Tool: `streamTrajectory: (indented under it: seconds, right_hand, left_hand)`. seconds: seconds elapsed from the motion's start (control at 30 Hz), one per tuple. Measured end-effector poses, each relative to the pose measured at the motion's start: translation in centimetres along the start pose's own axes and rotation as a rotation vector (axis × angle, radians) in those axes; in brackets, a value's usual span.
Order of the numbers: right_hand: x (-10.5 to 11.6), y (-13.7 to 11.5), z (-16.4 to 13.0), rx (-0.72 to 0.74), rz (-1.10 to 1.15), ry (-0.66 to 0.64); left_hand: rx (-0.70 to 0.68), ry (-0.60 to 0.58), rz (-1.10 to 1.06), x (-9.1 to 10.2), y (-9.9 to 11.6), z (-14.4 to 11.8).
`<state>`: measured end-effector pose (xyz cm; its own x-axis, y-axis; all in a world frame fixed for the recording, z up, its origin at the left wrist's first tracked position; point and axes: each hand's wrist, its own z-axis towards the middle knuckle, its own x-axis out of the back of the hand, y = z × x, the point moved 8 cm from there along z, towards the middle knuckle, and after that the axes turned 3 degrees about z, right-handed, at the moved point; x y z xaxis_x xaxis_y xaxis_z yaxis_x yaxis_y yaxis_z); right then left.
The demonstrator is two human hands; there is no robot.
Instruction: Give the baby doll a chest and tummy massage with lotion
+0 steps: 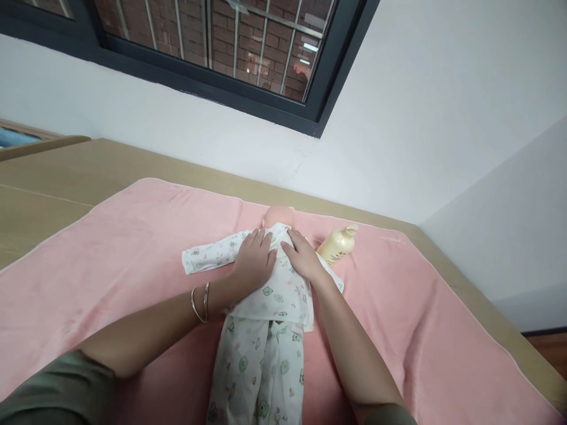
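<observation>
A baby doll in white, green-printed cotton pyjamas lies face-up mid-blanket, head far. The left hand and right hand rest flat, side by side on its chest, fingers spread, gripping nothing, pressing the top smooth. The pink fleece blanket cushions the wooden bench; a pale yellow pump bottle lies just right.

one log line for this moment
left hand: flat on doll's white printed top | right hand: flat on same | pale yellow pump bottle: lying beside

Left hand and right hand lie flat, fingers extended.
</observation>
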<state>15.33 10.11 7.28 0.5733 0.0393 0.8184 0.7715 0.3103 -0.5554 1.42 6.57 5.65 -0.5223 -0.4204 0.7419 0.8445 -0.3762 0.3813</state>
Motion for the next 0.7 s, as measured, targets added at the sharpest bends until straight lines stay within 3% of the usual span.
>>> streamTrajectory:
  seconds: [0.13, 0.23, 0.4, 0.6, 0.7]
  right_hand:
    - [1.5, -1.4, -1.0, -0.021, -0.012, 0.133]
    - [1.4, -3.5, -1.9, 0.062, -0.043, 0.249]
    - [-1.4, -5.0, -2.1, 0.178, -0.069, 0.115]
    - [-0.4, -4.7, -2.4, 0.157, -0.009, 0.225]
    - [-0.7, -4.8, -2.1, 0.148, -0.083, 0.179]
  left_hand:
    - [-0.065, 0.032, -0.022, 0.5, 1.1, -1.1]
    - [-0.086, 0.07, -0.054, 0.9, 1.1, -1.3]
    - [-0.066, 0.139, -0.075, 1.2, 0.7, -1.5]
    - [-0.081, 0.142, -0.087, 1.0, 0.6, -1.7]
    - [-0.076, 0.158, -0.085, 0.9, 0.4, -1.7]
